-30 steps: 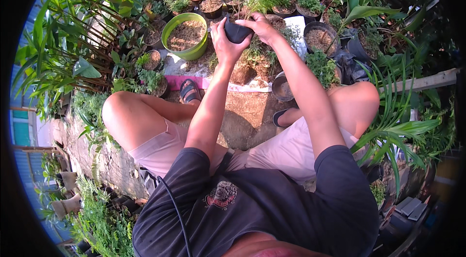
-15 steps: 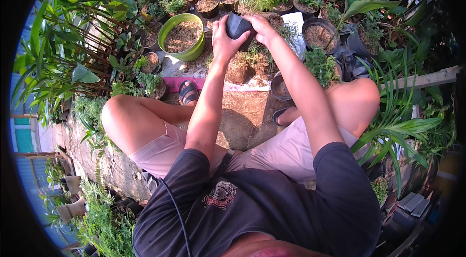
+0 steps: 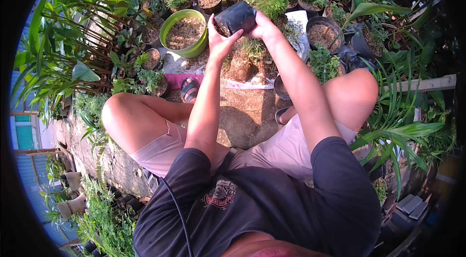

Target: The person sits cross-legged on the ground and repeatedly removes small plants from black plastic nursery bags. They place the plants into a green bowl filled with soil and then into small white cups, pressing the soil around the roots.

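A black plastic planter bag [image 3: 237, 17] is held up between my two hands, tipped on its side. Brown soil or mulch shows at its left end. My left hand [image 3: 221, 42] wraps that end, with the thumb along the near side. The right end rests in my right hand [image 3: 263, 26], whose fingers are partly hidden behind the bag. Under the hands, a brown clump of soil [image 3: 240, 67] lies among loose mulch and green sprigs. A lime-green pot [image 3: 203, 43] filled with mulch stands just left of my left hand.
Several potted plants ring the far side, including a feathery green plant [image 3: 267, 1] and a dark pot of mulch [image 3: 335, 24] at right. A small dark pot [image 3: 280, 87] sits beside my right leg. A pink strip [image 3: 175, 80] crosses the ground before my sandal [image 3: 190, 90].
The black planter bag has been turned onto its side, so its soil-filled end now shows at the left. My left hand has shifted slightly left and down around that end.
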Motion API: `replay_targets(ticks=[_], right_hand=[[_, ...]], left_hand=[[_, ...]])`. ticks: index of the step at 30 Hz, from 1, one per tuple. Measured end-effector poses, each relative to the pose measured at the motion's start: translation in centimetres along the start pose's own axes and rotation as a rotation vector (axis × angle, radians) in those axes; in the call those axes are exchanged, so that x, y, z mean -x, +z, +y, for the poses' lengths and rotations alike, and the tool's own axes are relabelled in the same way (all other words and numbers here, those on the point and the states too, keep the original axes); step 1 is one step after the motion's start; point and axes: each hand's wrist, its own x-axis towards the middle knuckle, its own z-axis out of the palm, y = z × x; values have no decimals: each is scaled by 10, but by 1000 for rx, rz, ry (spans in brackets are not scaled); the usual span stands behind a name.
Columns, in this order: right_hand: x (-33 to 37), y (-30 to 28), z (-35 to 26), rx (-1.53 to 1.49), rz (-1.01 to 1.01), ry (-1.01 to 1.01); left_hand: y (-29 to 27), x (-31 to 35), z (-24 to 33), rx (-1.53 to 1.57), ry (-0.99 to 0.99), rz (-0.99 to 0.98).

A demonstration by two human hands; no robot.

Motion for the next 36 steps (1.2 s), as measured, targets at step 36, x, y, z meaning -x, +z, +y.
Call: replay_targets(ticks=[36], right_hand=[[-24,16,-29,-18,-99,-62]], left_hand=[[-17,-65,30,-415,315,-121]])
